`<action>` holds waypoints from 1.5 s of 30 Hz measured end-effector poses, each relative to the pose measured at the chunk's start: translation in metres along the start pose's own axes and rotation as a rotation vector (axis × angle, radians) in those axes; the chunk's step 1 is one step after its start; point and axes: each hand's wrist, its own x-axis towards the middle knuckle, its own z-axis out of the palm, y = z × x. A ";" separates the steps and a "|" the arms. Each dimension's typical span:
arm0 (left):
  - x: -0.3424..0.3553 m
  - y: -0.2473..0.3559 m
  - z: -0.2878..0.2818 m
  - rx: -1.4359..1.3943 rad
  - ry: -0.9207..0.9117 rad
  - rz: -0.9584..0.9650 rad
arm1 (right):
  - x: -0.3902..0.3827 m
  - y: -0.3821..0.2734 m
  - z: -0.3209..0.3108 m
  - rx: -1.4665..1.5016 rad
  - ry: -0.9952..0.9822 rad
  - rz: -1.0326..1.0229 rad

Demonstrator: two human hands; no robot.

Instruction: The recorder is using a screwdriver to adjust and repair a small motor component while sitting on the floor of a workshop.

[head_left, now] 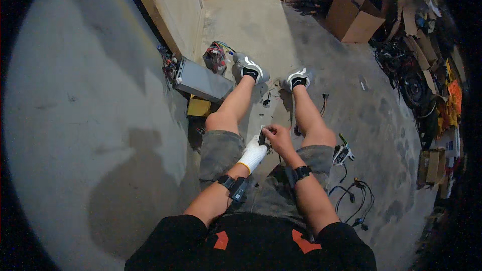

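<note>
- The left hand point(255, 151), in a white cloth glove point(251, 157), holds a small black narrow piece point(261, 138) between the knees point(221, 121).
- The bare right hand point(279, 138) bends at its far end; I cannot tell if it grips.

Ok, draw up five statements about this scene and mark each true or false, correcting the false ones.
1. The left hand and right hand meet around a small, dark, elongated piece. True.
2. Both hands wear gloves. False: only the left wears one, a white fabric glove with a yellow edge; the right is bare.
3. A grey rectangular case lies left of the grey-and-white shoes. True.
4. An open brown cardboard box stands at lower left. False: it is at upper right.
5. Only the right forearm bears a black strap. False: both do.
</note>
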 end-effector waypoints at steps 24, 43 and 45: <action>-0.014 0.007 -0.002 -0.021 -0.003 -0.069 | -0.013 -0.009 0.007 -0.053 0.044 0.012; -0.005 -0.002 0.004 0.004 -0.033 0.026 | -0.007 0.001 -0.003 0.112 -0.048 0.128; -0.001 -0.009 0.007 0.015 -0.050 0.012 | -0.004 0.008 -0.008 0.147 -0.105 0.143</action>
